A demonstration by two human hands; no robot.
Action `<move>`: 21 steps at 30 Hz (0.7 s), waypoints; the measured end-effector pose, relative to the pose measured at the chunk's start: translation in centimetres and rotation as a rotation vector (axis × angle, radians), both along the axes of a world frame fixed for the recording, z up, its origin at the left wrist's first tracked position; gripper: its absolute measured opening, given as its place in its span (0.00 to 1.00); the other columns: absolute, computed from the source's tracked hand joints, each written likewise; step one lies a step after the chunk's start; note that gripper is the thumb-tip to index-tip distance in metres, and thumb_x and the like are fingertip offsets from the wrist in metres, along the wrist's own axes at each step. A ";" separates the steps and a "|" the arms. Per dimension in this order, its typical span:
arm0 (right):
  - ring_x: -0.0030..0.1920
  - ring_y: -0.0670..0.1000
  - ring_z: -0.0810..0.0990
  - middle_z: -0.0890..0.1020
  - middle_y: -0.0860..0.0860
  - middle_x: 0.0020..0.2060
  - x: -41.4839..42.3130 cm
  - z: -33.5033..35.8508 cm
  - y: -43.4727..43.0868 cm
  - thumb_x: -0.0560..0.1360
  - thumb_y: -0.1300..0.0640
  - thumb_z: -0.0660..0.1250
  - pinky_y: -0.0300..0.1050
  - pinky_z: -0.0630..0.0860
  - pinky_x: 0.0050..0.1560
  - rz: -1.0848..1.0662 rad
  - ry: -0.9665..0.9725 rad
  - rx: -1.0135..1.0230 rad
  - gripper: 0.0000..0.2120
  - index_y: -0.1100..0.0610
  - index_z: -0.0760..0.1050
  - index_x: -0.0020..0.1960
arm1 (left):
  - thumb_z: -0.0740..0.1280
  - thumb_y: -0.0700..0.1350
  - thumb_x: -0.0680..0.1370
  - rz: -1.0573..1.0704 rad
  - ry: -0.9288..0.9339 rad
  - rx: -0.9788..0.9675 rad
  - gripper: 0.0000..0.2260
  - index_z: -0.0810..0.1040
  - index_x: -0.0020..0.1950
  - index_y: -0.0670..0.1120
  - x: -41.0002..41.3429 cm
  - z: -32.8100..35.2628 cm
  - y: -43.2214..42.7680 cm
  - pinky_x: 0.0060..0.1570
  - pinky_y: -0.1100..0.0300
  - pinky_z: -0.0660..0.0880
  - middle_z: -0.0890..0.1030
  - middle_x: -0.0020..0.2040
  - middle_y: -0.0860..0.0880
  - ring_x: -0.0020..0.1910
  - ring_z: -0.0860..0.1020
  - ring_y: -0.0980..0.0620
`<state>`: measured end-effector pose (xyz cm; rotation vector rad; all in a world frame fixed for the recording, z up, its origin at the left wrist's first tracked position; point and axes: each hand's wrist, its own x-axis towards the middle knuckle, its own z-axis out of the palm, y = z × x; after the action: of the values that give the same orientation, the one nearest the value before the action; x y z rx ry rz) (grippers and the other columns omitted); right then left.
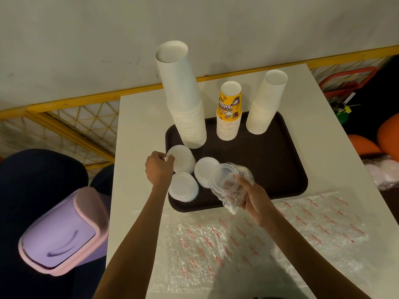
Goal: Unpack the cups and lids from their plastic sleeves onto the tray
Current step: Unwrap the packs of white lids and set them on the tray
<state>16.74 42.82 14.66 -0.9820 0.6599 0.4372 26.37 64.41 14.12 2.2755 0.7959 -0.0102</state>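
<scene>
1. The counter (138,130) is carrying the tray (269,165) beneath my fingers (243,180).
2. My right hand (257,203) is clutching the lid sleeve (231,201) above it.
3. My left hand (159,167) is curling against a lid stack (183,162); grip unclear.

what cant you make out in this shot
Head view only:
- Count of clear lids left in the plastic sleeve: crumpled film and the right hand cover them.
- Whether the left hand pinches the white lid stack: its curled fingers hide the contact.
- Red print on the flat empty sleeves: too small and blurred.
- White bundle at the right edge: cut off by the frame, dim.
</scene>
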 end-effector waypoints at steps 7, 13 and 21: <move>0.54 0.55 0.80 0.81 0.56 0.53 0.0 0.0 -0.1 0.77 0.53 0.64 0.48 0.78 0.50 -0.013 0.000 0.007 0.10 0.54 0.75 0.56 | 0.69 0.50 0.76 -0.101 -0.075 0.025 0.21 0.72 0.66 0.41 -0.8 0.1 -0.9 0.50 0.60 0.69 0.73 0.63 0.43 0.56 0.76 0.47; 0.56 0.56 0.79 0.80 0.57 0.56 -0.1 0.1 0.2 0.77 0.52 0.64 0.43 0.78 0.43 0.000 0.005 -0.025 0.17 0.57 0.73 0.63 | 0.70 0.48 0.76 -0.081 -0.195 0.029 0.23 0.71 0.67 0.42 -2.0 0.4 -1.4 0.60 0.53 0.71 0.71 0.66 0.41 0.63 0.71 0.44; 0.55 0.55 0.80 0.80 0.55 0.56 -0.6 0.8 1.5 0.75 0.52 0.66 0.45 0.79 0.46 0.049 0.006 -0.015 0.11 0.52 0.74 0.57 | 0.69 0.46 0.76 -0.280 -0.227 -0.241 0.07 0.80 0.49 0.43 -9.4 1.6 -3.8 0.37 0.75 0.72 0.82 0.45 0.49 0.39 0.77 0.59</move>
<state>16.14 44.35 15.44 -1.0127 0.6461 0.4793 16.95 60.61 15.69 2.0935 0.3355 0.0214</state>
